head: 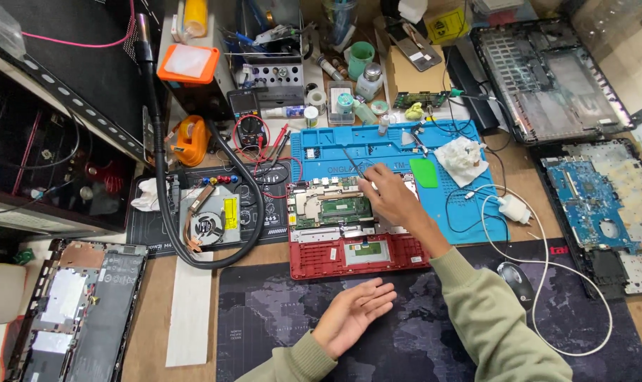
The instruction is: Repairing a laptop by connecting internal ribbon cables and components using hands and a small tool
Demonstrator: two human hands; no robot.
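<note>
So the opened red laptop base (360,226) sits dead center of the bench, half on the blue repair mat (392,152) and half on the dark world-map desk mat (434,325). Bottom cover's off, and you can see the green board (343,209) and the silver shielding around it.

The right hand (392,201) is over the upper right part of the chassis, fingers pinched around a thin screwdriver (356,166) whose shaft runs up toward 11 o'clock from the hand. I can't tell exactly where the tip lands. The left hand (353,315) is at 6 o'clock from the laptop, lying open and palm up on the desk mat, holding nothing.

My take for doing this bit well: keep the driver straight up over the screw rather than slanted, light pressure, so the head doesn't strip. I'd also bring that idle hand up to steady the chassis, since it straddles two mats and could rock.

Around it: a cooling fan with copper heatpipe (209,225) at 9 o'clock, a green pry card (424,172) and a crumpled tissue (462,159) at 2 o'clock, a white charger (513,209) at 3 o'clock, a black mouse (519,283) at 4 o'clock. Those loose cables near the right elbow look easy to snag.
</note>
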